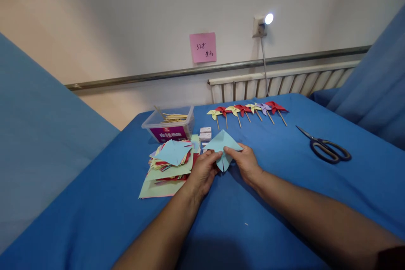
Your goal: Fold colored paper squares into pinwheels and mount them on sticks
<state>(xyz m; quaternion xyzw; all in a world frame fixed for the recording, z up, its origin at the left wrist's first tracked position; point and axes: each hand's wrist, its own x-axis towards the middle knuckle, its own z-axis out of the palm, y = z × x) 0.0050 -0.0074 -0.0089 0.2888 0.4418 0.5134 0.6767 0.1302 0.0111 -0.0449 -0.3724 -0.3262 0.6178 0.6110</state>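
- The left hand (202, 171) pinches the lower left part of a light blue paper square (222, 145), thumb on top and fingers curled beneath it.
- The right hand (245, 161) grips the same paper from the right, fingers closed on its edge; the 2 hands nearly meet at the paper's cut lower point.
- The light blue paper square is held just above the bench (268, 185), near the middle of its blue cover, with 1 corner pointing up and slits cut into it.
- Just left of the left hand lies a loose pile of cut paper squares (169, 164) in blue, green, yellow and red.
- Behind the pile, toward the far edge, stands a clear plastic tub (169, 125) with thin wooden sticks in it.
- A few small white boxes (205, 133) sit between the tub and the held paper.
- Along the far edge lies a row of 7 finished paper pinwheels (248, 110) on sticks.
- Black-handled scissors (327, 147) lie well apart, toward the right edge.
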